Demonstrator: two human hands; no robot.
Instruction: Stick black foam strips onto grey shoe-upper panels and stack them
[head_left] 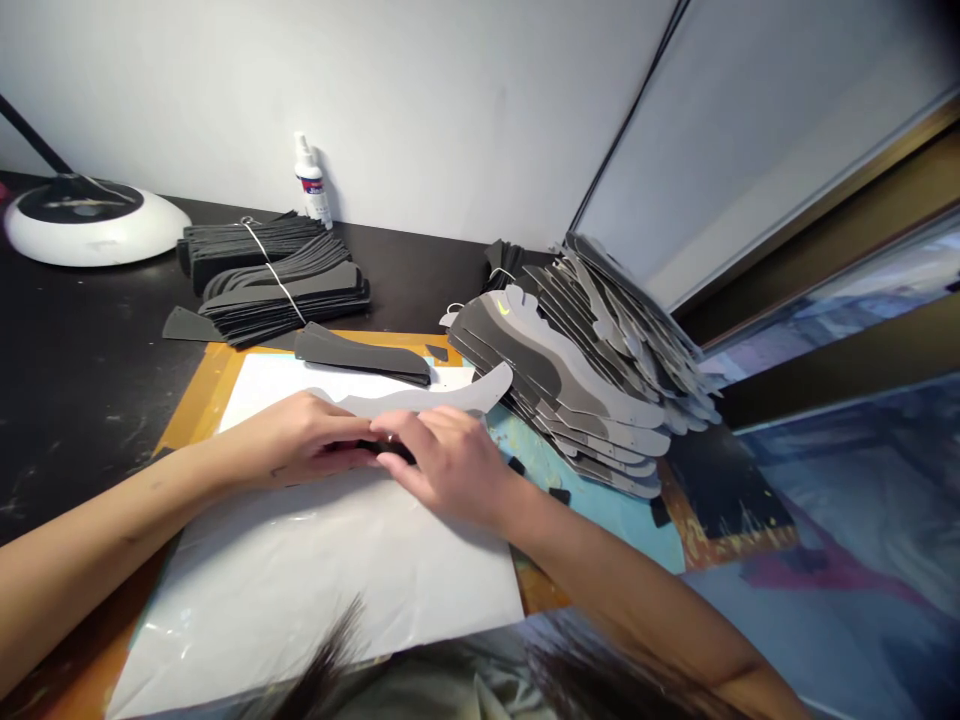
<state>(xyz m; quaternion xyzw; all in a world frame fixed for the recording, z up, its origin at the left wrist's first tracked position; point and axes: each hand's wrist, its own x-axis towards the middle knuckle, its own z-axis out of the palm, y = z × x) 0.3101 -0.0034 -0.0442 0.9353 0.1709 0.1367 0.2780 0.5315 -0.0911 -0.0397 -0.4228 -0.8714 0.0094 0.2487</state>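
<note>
A light grey curved piece [487,390] lies over the white sheet [337,570], its right end sticking out past my hands. My left hand [300,440] and my right hand [450,465] meet over it, fingers bent and fingertips nearly touching. Both hands are closed on a dark strip [399,448] at the piece's near edge; most of it is hidden under the fingers. Just behind the hands rests a small stack of dark grey strips [360,355].
Tied bundles of dark strips [285,290] lie at the back left, near a white spray bottle [313,185] and a white lamp base [97,225]. Layered grey shoe-shaped pieces [555,370] are piled on the right. Small black scraps [559,496] lie beside my right forearm.
</note>
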